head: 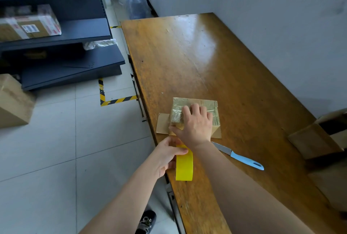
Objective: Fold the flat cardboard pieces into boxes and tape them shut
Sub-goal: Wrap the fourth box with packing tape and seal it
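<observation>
The cardboard box sat near the left edge of the table, with the right hand pressing flat on its taped top. The left hand gripped the tape roll just beside it. Sealing seemed under way, and the strip likely needed cutting next.

Left hand: fingers curled round a tape roll, thumb laid across its upper edge, palm turned inward.
Left forearm: bare, reaching up from the lower left.
Right hand: palm down, fingers straight and slightly spread, pressing flat on top of a box; thumb stretched out to the left along the box's near edge.
Right forearm: bare, reaching in from the lower right, wrist just beside the left hand's thumb.
</observation>
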{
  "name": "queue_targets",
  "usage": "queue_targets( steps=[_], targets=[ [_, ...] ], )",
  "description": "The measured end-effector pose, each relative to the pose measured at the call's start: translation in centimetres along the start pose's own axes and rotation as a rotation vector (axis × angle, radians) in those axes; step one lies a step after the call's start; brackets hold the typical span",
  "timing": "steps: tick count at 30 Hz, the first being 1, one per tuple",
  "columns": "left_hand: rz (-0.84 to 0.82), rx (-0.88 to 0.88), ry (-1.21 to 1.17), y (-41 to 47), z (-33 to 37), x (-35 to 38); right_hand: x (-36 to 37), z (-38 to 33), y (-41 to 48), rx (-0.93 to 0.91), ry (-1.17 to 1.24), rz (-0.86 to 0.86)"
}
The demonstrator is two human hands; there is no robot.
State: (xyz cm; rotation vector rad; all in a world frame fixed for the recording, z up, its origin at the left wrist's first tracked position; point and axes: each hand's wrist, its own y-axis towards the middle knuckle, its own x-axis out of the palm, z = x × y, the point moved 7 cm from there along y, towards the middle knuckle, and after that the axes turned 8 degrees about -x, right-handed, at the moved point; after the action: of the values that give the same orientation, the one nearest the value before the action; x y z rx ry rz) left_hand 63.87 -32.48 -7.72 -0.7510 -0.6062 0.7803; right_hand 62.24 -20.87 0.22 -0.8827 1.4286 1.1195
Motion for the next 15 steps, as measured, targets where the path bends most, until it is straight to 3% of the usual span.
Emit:
queue_targets(
  steps=[3, 7, 12, 15],
  targets=[
    [0.013, 0.006, -0.005, -0.2, 0.1, -0.8, -0.5, 0.2, 0.6, 0.021, 0.045, -0.040],
    [0.072, 0.036, -0.001, -0.5, 0.5, -2.2, -1.8, 1.9, 0.6, -0.055, 0.320, -0.042],
    [0.098, 0.062, -0.053, -0.8, 0.7, -2.9, 0.3, 4.7, -1.3, 0.121, 0.248, -0.356],
    [0.116, 0.085, -0.094, -1.1, 0.8, -3.1, 0.2, 4.8, -1.8, 0.140, 0.255, -0.330]
  ],
)
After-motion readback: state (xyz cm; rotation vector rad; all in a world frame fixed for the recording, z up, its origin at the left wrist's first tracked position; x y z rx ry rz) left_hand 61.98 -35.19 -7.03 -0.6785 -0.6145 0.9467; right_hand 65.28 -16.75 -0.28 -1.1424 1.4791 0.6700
